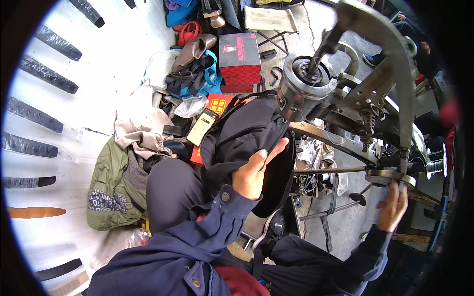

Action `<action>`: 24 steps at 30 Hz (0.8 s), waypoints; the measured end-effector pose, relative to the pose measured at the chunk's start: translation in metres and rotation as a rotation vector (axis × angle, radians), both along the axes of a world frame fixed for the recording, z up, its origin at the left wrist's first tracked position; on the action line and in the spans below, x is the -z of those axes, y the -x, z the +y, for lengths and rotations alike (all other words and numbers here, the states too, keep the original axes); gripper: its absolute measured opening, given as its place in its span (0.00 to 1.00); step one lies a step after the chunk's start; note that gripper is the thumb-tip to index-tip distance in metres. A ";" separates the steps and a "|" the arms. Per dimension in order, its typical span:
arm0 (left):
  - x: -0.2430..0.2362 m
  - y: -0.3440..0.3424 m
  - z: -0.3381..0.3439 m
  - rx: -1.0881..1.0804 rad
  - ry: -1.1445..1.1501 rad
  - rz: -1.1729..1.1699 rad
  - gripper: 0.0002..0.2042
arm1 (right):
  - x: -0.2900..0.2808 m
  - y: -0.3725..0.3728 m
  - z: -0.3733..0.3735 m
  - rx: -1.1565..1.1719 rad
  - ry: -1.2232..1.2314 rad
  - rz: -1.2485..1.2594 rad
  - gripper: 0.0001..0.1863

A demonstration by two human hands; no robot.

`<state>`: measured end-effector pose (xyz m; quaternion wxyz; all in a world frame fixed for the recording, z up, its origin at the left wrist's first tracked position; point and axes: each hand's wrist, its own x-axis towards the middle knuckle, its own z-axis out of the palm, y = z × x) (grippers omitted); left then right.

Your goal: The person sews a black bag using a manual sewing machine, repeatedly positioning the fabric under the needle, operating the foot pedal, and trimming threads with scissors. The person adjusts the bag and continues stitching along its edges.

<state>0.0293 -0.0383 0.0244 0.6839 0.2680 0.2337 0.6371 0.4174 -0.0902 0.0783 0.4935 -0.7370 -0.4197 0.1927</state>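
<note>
A black backpack [247, 123] hangs in front of my knees, its upper part under the round metal head [296, 101] of a hand-cranked sewing machine. My left hand [249, 177] holds the backpack's side, with the thumb and a finger stretched toward the machine. The other left fingers are partly hidden against the dark fabric. On the right, my right hand [393, 209] has its fingers at the lower rim of the machine's round handwheel [387, 178]. A curved metal arm [406, 84] arches over the machine, and a coil spring [368, 121] sits beneath it.
A spool of pale thread [435, 161] is at the right. Left of the backpack lie a yellow box [201, 127], a green jacket [111, 187] and piled clothes. Dark and red boxes [239, 56] and a folding stool [270, 19] stand farther back. Another person [419, 44] sits at the far right.
</note>
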 end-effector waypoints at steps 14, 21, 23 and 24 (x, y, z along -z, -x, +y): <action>0.006 0.000 0.003 0.016 0.000 -0.027 0.20 | 0.065 -0.004 -0.002 -0.297 0.163 0.254 0.13; 0.006 0.002 0.010 0.090 -0.009 0.006 0.25 | 0.025 -0.071 0.004 0.328 0.073 -0.022 0.07; 0.005 -0.002 0.008 0.028 0.058 -0.022 0.20 | 0.065 -0.042 0.008 0.338 0.216 0.149 0.04; 0.005 -0.002 0.007 0.021 0.047 -0.019 0.20 | 0.076 -0.028 0.007 0.087 0.336 0.172 0.06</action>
